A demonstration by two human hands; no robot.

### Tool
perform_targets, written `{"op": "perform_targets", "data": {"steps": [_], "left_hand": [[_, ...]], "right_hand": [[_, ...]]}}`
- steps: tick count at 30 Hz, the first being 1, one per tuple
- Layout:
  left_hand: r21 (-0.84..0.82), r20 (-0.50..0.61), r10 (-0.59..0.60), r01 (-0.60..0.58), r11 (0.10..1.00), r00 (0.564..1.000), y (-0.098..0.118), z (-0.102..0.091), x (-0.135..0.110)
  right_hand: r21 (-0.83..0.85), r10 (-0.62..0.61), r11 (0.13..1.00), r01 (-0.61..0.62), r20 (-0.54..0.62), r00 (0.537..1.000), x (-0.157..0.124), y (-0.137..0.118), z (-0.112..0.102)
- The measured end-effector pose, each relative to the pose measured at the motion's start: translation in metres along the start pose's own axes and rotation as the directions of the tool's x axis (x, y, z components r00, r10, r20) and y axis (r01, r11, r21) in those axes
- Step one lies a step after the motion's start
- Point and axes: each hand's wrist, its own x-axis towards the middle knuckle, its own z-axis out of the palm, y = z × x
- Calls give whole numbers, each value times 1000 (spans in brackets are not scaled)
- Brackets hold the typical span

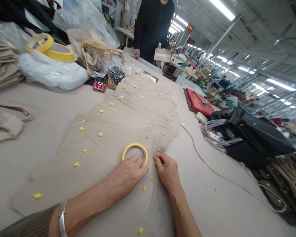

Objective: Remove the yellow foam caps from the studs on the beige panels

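My left hand (128, 176) rests on a small yellow tape roll (135, 152), fingers curled over its near rim, holding it against the beige pieces. My right hand (166, 169) is beside it, fingertips pinched together at the edge of a beige piece; what they pinch is too small to name. A long overlapping row of beige cut pieces (128, 121) runs away from me, each with small yellow tape bits (77, 164) and brass studs (146, 136).
Larger yellow tape rolls (51, 49) lie on white plastic bags at the back left. Nearby are a red phone (100, 83), a red board (198, 102), black bags (249, 135) and a thin cord (212, 168). A person in black (153, 26) stands at the far end.
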Motion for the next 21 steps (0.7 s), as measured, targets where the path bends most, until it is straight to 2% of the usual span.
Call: {"op": "perform_targets", "data": {"steps": [2,5,7,10,15,18,21], "left_hand": [[-18,-19,-2,2,1000,1000,-1,-2,-1],[-20,-104,13,-16,1000,994,-6,-4,-3],[-16,-171,15,-18,1000,985,-9,-7,-3],[-67,-282,7,-27,997,959,-14,-13,-5],[-155,-439,-37,-35,987,898,-23,-29,-14],[-100,-457,-58,13,995,888,-35,-37,-21],[26,-389,-68,84,996,919,-47,-42,-26]], "right_hand": [[15,-18,1000,17,76,997,-4,-1,-6],[8,3,1000,-5,198,980,-12,-3,-12],[-8,37,999,-37,225,974,-15,-6,-14],[-66,41,997,-27,223,974,-16,-10,-13],[-84,-81,991,100,204,976,-18,-11,-11],[1,-40,999,40,208,977,-17,-8,-13],[52,19,998,-24,91,996,-13,-8,-12]]}}
